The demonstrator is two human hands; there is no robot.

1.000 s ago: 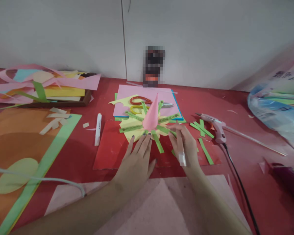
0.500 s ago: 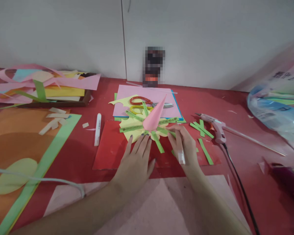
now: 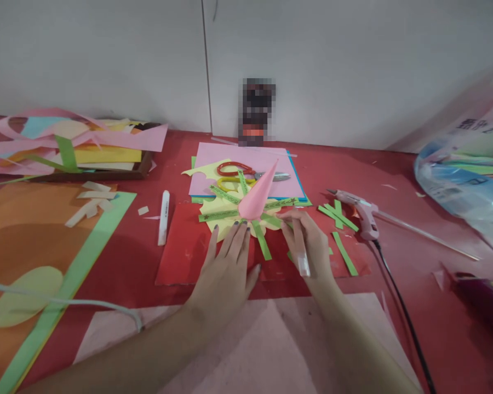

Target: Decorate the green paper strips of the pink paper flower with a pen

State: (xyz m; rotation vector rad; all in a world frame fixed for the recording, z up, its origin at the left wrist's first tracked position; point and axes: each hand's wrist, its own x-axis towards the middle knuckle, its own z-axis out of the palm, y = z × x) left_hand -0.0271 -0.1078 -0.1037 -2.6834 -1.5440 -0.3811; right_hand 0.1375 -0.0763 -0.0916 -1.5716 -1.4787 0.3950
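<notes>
Pink paper forms the cone (image 3: 254,200), standing on the yellow cutout (image 3: 213,230) above the red board (image 3: 181,257). The left hand (image 3: 221,268) lies with fingers outstretched by its base, grasping nothing; the right hand's (image 3: 311,243) fingers curl round a pen (image 3: 303,267) at a green strip (image 3: 271,220). If that strip slips under pen pressure, its marks could smear; a knock might topple the cone. Its long axis slants upward, tip leaning away and rightward.
</notes>
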